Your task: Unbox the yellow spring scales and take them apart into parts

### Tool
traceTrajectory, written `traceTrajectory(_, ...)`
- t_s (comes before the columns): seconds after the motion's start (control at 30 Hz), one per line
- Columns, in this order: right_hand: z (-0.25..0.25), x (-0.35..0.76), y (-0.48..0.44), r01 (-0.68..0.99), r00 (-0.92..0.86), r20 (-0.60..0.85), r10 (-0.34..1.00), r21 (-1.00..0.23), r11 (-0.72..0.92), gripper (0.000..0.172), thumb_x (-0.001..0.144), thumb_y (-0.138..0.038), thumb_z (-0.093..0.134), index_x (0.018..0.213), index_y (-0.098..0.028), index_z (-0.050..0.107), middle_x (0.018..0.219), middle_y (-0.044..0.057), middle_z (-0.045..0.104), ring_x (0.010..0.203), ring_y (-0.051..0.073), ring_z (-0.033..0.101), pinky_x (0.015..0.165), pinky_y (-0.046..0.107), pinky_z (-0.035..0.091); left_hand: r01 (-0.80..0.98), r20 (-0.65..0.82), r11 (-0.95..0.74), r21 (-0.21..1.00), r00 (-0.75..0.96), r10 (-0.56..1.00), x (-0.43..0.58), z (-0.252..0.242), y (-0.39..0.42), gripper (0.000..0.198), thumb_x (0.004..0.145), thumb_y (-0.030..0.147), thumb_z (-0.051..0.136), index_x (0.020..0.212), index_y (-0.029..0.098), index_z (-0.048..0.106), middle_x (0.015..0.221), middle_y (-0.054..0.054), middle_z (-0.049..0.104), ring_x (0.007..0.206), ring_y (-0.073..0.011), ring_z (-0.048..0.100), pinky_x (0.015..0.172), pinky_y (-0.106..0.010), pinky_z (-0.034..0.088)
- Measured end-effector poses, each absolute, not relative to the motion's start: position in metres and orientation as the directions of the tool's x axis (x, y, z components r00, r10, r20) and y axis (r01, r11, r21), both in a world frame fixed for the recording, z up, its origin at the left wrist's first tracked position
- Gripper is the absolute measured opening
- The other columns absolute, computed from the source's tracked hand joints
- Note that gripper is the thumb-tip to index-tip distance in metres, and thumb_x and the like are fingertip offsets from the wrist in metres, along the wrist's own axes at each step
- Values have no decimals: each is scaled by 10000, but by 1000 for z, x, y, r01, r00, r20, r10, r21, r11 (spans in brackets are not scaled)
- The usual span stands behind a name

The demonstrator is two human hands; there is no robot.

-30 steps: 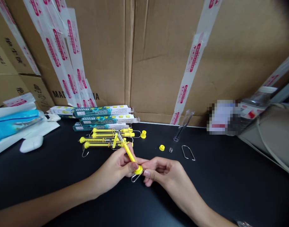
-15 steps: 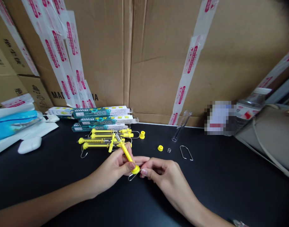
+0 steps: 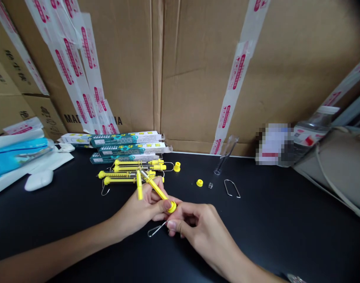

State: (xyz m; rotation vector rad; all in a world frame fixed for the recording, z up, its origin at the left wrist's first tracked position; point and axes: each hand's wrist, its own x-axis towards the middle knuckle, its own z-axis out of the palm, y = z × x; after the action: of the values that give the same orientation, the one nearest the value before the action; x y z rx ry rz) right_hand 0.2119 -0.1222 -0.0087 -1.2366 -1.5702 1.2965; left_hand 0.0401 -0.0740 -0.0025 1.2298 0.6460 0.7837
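Note:
My left hand (image 3: 141, 210) is closed around the yellow inner rod (image 3: 156, 189) of a spring scale, the thumb near its flanged end. The rod slants with its metal spring end away from me. A second thin yellow piece (image 3: 139, 186) hangs by the rod's far end, over the left hand. My right hand (image 3: 201, 222) pinches a bent metal wire hook (image 3: 156, 229) between thumb and fingers. Its looped end points left, below the flange; the pinched end is hidden. Both hands meet near the flange, above the black table (image 3: 180, 263).
Several yellow spring scales (image 3: 129, 181) lie behind the left hand, before stacked boxes (image 3: 127, 149). To the right are yellow caps (image 3: 199, 183), a small spring (image 3: 210, 185), a clear tube (image 3: 226, 155) and a wire handle (image 3: 232, 188). A bottle (image 3: 311, 135) stands far right.
The wire hook has shifted left and toward me, with more of it showing apart from the flange. My right hand has moved slightly left and down. The left hand keeps its hold.

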Motion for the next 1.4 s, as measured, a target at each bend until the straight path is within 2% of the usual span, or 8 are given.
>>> traceTrajectory(0.1, -10, 218, -119, 208, -301, -65, 951, -978, -1, 238, 855, -305, 690, 659, -171, 664, 661, 7, 688, 606, 125, 577, 586, 226, 458, -165, -39, 154, 974, 549, 835, 40, -3, -73, 505, 751, 528, 822, 851, 182, 469, 733, -29, 740, 536, -92, 628, 509, -179, 446)
traceTrajectory(0.23, -4, 233, -111, 199, -352, -82, 933, -980, -11, 263, 840, -399, 716, 713, -170, 706, 665, -3, 651, 554, 107, 545, 538, 225, 450, -171, -91, 206, 964, 513, 853, 40, -2, -73, 504, 740, 482, 849, 902, 176, 483, 829, -61, 769, 755, -178, 745, 721, -301, 603)
traceTrajectory(0.3, 5, 245, -103, 215, -359, -86, 929, -977, -8, 280, 800, -431, 747, 720, -165, 726, 676, 3, 663, 544, 107, 554, 540, 234, 468, -182, -85, 202, 962, 503, 860, 40, -1, -74, 499, 750, 485, 840, 897, 180, 473, 838, -59, 764, 709, -169, 732, 663, -305, 622)
traceTrajectory(0.47, 32, 292, -75, 310, -255, -85, 963, -951, -2, 353, 706, -474, 810, 869, -166, 760, 675, 21, 709, 551, 122, 580, 523, 245, 486, -151, -28, 116, 982, 489, 872, 40, -2, -74, 464, 794, 499, 793, 884, 183, 466, 854, -81, 737, 598, -134, 637, 369, -183, 507)
traceTrajectory(0.63, 38, 336, -62, 591, -292, -201, 935, -807, 11, 160, 751, -358, 763, 724, -201, 774, 671, 32, 743, 564, 142, 622, 544, 247, 499, -127, 0, 71, 989, 490, 872, 40, -4, -73, 443, 809, 505, 774, 847, 177, 479, 823, -58, 695, 584, -115, 609, 364, -160, 470)
traceTrajectory(0.77, 31, 345, -60, 738, -217, -144, 965, -672, 65, 102, 739, -285, 742, 665, -234, 790, 592, 9, 722, 526, 145, 619, 513, 232, 471, -92, -13, 65, 994, 485, 875, 40, -2, -74, 427, 822, 511, 758, 855, 172, 499, 822, -50, 677, 580, -104, 587, 371, -154, 453)
traceTrajectory(1.17, 25, 330, -62, 738, -147, -43, 988, -669, 81, 127, 752, -341, 721, 705, -258, 804, 599, 5, 735, 533, 170, 634, 513, 262, 475, -60, -32, 70, 996, 482, 876, 41, -1, -75, 382, 832, 497, 743, 883, 164, 563, 771, -26, 634, 580, -107, 563, 374, -159, 430)
traceTrajectory(1.4, 12, 285, -83, 780, -46, 134, 990, -614, 119, 160, 792, -296, 648, 672, -234, 734, 604, 15, 718, 544, 183, 643, 549, 279, 487, -96, -33, 86, 992, 461, 887, 42, -1, -74, 420, 808, 530, 753, 892, 173, 547, 751, -13, 625, 540, -103, 564, 349, -159, 417)
